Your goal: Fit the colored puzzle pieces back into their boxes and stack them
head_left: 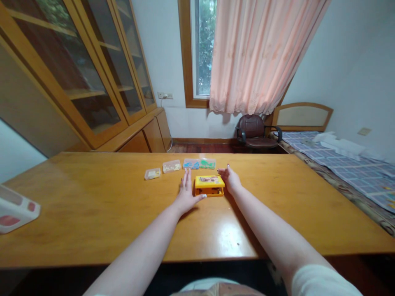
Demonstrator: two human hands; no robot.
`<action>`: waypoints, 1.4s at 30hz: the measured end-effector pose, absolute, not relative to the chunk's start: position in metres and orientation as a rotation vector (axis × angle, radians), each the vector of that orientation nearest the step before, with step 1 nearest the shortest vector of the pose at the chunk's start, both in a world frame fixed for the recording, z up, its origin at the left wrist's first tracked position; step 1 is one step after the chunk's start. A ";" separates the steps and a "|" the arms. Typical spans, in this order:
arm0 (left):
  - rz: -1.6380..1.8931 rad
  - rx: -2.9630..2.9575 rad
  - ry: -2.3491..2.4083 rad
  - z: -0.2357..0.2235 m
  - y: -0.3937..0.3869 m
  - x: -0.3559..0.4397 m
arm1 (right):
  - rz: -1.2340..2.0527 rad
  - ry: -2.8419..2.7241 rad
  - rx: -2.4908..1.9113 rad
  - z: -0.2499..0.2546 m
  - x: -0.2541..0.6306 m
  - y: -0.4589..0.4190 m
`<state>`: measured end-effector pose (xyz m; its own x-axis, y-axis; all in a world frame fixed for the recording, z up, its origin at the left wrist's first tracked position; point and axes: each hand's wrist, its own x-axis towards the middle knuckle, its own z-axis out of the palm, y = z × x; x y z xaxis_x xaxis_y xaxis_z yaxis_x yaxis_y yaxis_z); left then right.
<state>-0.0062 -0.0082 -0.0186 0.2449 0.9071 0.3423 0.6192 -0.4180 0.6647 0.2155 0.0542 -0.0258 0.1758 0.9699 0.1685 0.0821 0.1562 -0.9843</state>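
Our forearms (138,255) extend forward; left hand (186,193) and right hand (230,179) lie spread, gripping nothing, flanking a yellow plastic case (209,186).

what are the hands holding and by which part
Nothing is held. The left hand and the right hand lie open on the wooden table, one on each side of the yellow plastic case, gripping no part of it.

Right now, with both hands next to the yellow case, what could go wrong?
The left hand and right hand sit close on either side of the yellow plastic case, so a sideways move could knock it. The left hand is also near the small clear box of blue pieces, which might get bumped. The glossy wooden table may let the boxes slide.
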 end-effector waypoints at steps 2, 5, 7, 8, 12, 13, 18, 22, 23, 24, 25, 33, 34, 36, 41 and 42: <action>0.946 2.239 1.433 -0.013 -0.012 -0.005 | 0.757 -1.305 -1.325 -0.025 0.220 0.038; 0.727 2.421 1.454 -0.010 -0.018 0.002 | 0.556 -1.609 -1.328 -0.026 0.224 0.007; 0.562 2.526 1.451 -0.012 -0.022 0.009 | 0.367 -1.973 -1.310 -0.028 0.224 -0.012; 0.490 2.561 1.458 -0.014 -0.023 0.013 | 0.290 -2.112 -1.313 -0.029 0.223 -0.019; 0.297 2.618 1.509 -0.018 -0.023 0.023 | 0.144 -2.377 -1.444 -0.030 0.216 -0.024; 0.273 2.622 1.519 -0.018 -0.022 0.024 | 0.129 -2.390 -1.480 -0.030 0.214 -0.022; 0.275 2.625 1.506 -0.015 -0.019 0.023 | 0.078 -2.417 -1.531 -0.025 0.209 -0.017; 0.339 2.571 1.506 -0.016 -0.018 0.022 | 0.070 -2.393 -1.488 -0.022 0.209 -0.019; 0.348 2.552 1.506 -0.016 -0.017 0.021 | 0.080 -2.377 -1.458 -0.022 0.210 -0.018; 0.356 2.532 1.508 -0.017 -0.016 0.021 | 0.103 -2.356 -1.419 -0.021 0.212 -0.015; 0.362 2.512 1.513 -0.017 -0.014 0.020 | 0.141 -2.325 -1.378 -0.020 0.215 -0.010; 0.356 2.388 1.590 -0.016 -0.002 0.018 | 0.419 -1.822 -1.459 -0.024 0.236 0.089; 0.374 2.377 1.589 -0.017 -0.001 0.018 | 0.454 -1.844 -1.461 -0.025 0.236 0.101; 0.421 2.351 1.574 -0.021 0.002 0.017 | 0.501 -1.892 -1.452 -0.028 0.233 0.119; 0.528 2.270 1.538 -0.034 0.006 0.015 | 0.553 -1.971 -1.403 -0.031 0.223 0.140; 0.549 2.261 1.531 -0.035 0.006 0.015 | 0.574 -1.970 -1.413 -0.031 0.222 0.142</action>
<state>0.0147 0.0060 -0.0354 0.3393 0.9333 0.1178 0.7957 -0.3515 0.4933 0.2224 0.1419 -0.0313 -0.2184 0.9449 0.2440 0.6662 0.3271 -0.6702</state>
